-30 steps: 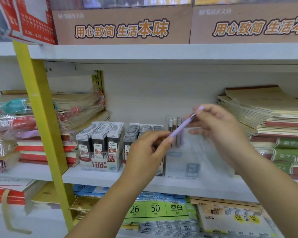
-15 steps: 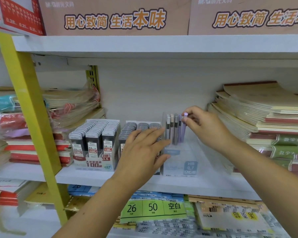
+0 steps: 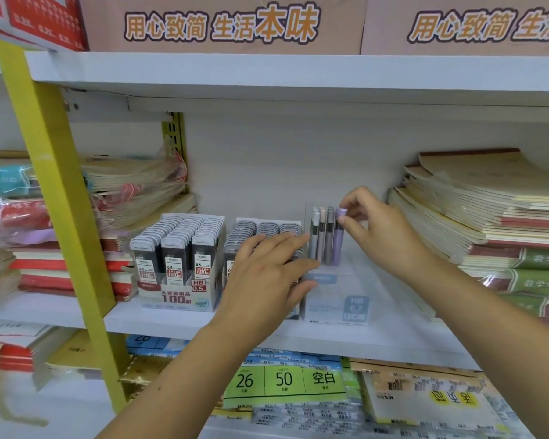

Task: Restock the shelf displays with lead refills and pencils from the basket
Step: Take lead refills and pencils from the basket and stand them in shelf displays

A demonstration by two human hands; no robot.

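- Right hand (image 3: 381, 231) pinches the top end of the purple pencil (image 3: 338, 240) between thumb and fingertips. The pencil is upright in the clear display case (image 3: 336, 299), rightmost in its row.
- Left hand (image 3: 267, 274) holds nothing: fingers straight and spread, fingertips at the case's left edge.
- White shelf (image 3: 159, 316) carries all the stock listed here.
- Notebook stack (image 3: 488, 217) sits right of the case, near it.
- 0.5 lead refill box (image 3: 178, 258) is full and stands left of centre.
- Second refill box (image 3: 267, 228) sits between that box and the case, partly behind the left hand.
- Grey pencils (image 3: 320, 239) stand upright, packed just beside the purple one.
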